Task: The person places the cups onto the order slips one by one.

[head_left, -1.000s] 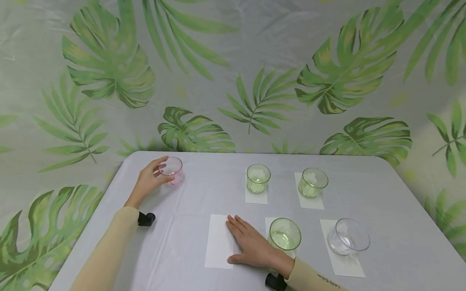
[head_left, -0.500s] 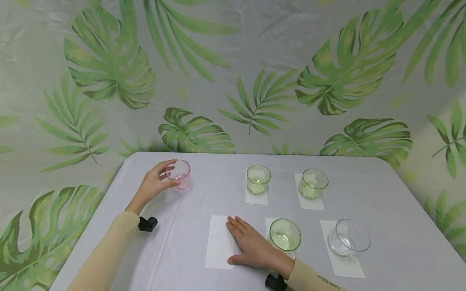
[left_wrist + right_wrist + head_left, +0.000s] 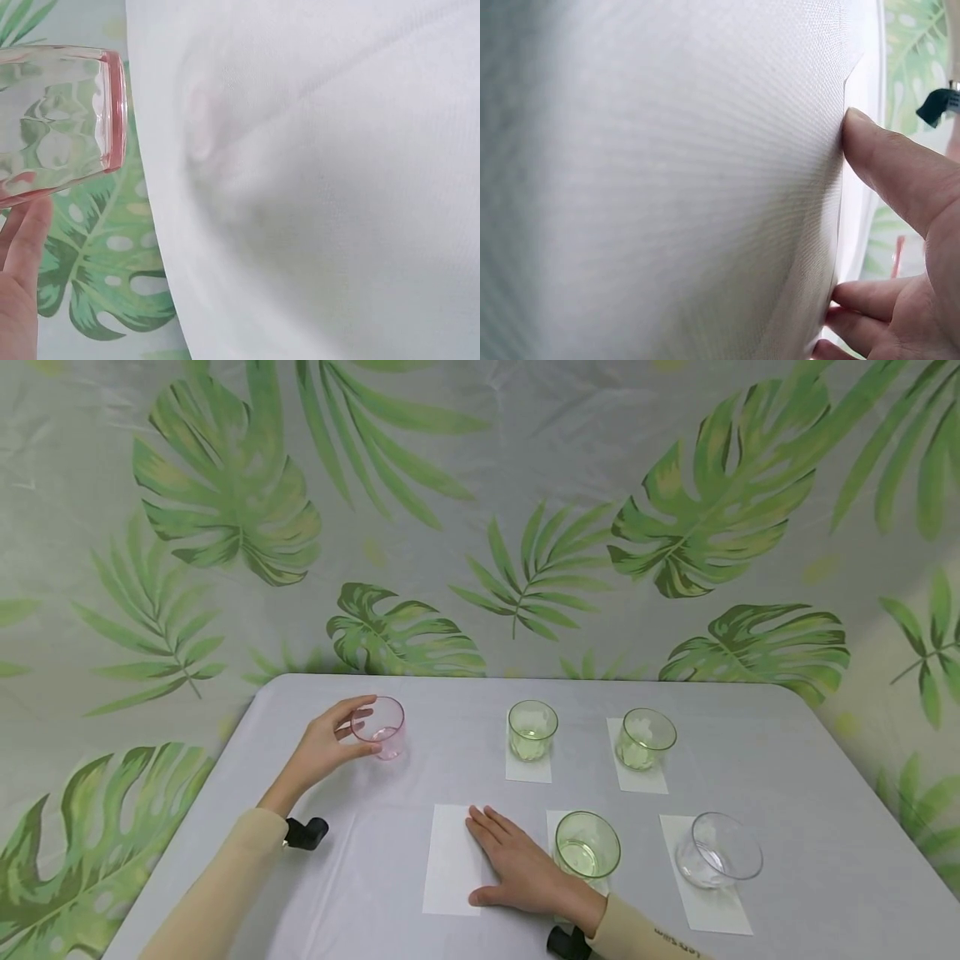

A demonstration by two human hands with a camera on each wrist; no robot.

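At the left of the table, my left hand (image 3: pixel 330 743) grips a pink-tinted glass (image 3: pixel 381 729) between thumb and fingers. In the left wrist view the glass (image 3: pixel 60 120) hangs clear of the tablecloth, its pink base towards the cloth, with fingers along its side. My right hand (image 3: pixel 517 867) lies with fingers spread over the right part of a white paper slip (image 3: pixel 450 860) near the front. The right wrist view shows its thumb (image 3: pixel 892 161) and fingertips touching the surface. Just beyond that hand stands a green glass (image 3: pixel 587 846), whose paper slip is partly covered by the hand.
Two more green glasses (image 3: pixel 532 731) (image 3: pixel 645 739) stand on paper slips further back. A clear glass (image 3: pixel 716 852) sits on another slip (image 3: pixel 720 910) at the right. A white cloth covers the table (image 3: pixel 360 877), and a leaf-print curtain (image 3: pixel 480 527) hangs behind.
My left hand has moved the pink glass to the right and slightly nearer to me. The right hand and the other glasses have stayed put.
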